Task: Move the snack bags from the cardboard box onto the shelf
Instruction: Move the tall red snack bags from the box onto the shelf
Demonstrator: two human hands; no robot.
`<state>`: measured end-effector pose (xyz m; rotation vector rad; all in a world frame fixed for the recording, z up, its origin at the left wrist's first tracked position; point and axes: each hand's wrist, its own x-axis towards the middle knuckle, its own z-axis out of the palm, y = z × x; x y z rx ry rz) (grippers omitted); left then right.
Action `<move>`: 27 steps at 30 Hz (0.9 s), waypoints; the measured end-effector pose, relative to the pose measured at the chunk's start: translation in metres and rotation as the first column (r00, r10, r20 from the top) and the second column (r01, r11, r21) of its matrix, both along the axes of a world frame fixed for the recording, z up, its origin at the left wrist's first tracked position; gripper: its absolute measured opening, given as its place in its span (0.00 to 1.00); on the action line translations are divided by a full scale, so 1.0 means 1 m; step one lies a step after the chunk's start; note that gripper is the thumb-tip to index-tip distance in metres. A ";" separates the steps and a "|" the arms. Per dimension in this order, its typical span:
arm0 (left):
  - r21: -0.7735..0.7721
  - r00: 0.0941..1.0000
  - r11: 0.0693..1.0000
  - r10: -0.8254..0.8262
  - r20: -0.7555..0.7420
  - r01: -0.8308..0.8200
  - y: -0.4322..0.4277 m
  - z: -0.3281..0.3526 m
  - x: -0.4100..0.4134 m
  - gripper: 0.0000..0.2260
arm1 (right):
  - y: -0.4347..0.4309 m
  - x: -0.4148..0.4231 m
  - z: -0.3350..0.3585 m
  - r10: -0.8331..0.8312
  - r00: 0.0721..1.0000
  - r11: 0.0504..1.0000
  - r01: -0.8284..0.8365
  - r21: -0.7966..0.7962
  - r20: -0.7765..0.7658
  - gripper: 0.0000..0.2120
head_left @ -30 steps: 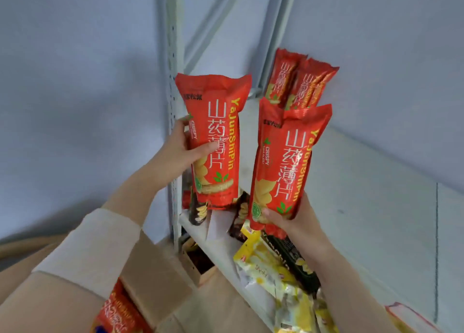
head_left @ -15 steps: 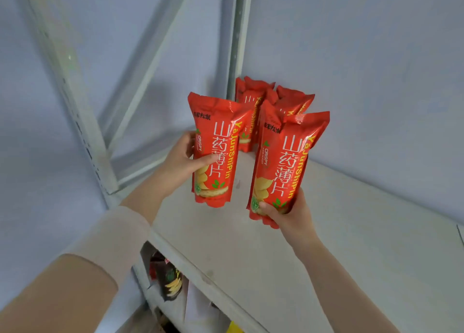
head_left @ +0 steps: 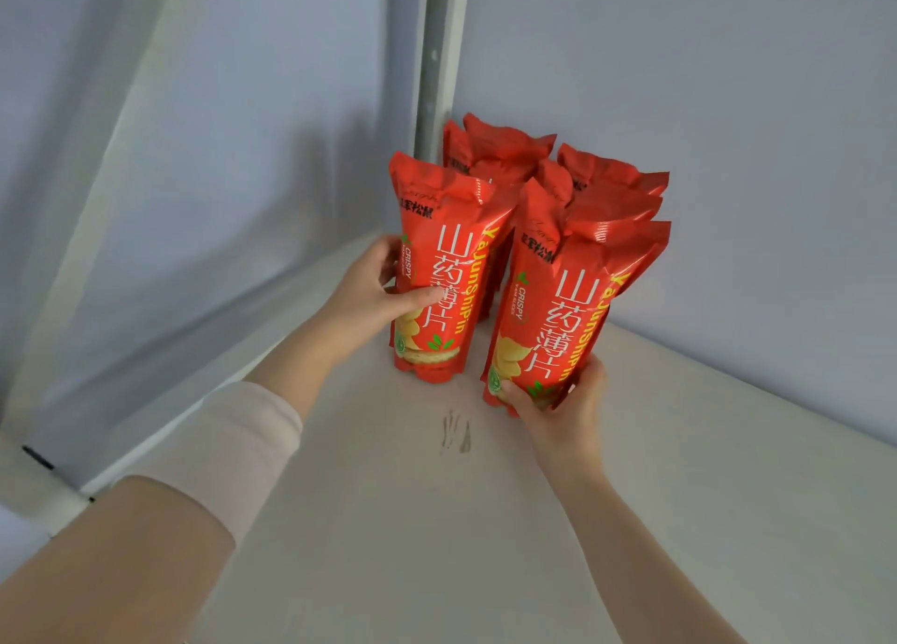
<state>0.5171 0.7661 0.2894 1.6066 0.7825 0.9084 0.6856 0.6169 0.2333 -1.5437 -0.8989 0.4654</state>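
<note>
Both hands hold snack bags over the shelf (head_left: 437, 536). The left hand (head_left: 373, 294) grips the left bag (head_left: 449, 274) at its middle, thumb across the printed front and fingers curled round the far edge. The right hand (head_left: 565, 410) clasps the right bag (head_left: 558, 313) at its bottom end, thumb on the front and fingers wrapped behind. The two hands are apart, each clamped on its own bag.

Each bag is red with white and yellow lettering, and each stands roughly upright with its crimped top tilted a little to the right. The two are side by side, close together. Whether their bottoms touch the shelf or hang just above it cannot be told.

Just behind them, the rear bags (head_left: 507, 151), of the same red kind, stand upright in the back corner of the shelf, against a perforated metal post (head_left: 436, 51). A small dark mark (head_left: 457, 437) shows on the pale shelf board in front of the held bags, between the forearms. A light pink sleeve (head_left: 228, 444) covers the left forearm. A grey-blue wall (head_left: 704, 109) rises behind the shelf.
</note>
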 end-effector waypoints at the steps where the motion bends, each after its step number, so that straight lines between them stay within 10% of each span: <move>1: 0.002 1.000 1.000 -0.005 -0.002 0.005 0.002 0.000 0.002 0.29 | 0.002 0.001 -0.002 -0.002 1.000 1.000 0.002 -0.005 0.011 0.37; 21: 0.102 0.976 0.993 0.081 -0.202 -0.061 -0.033 0.007 -0.019 0.35 | -0.033 -0.012 0.010 -0.027 0.974 0.993 0.052 -0.108 0.223 0.41; 27: 0.619 0.604 0.784 0.512 -0.611 -0.038 -0.145 0.016 -0.078 0.26 | -0.115 -0.050 0.026 0.204 0.787 0.972 -0.093 -0.216 0.581 0.29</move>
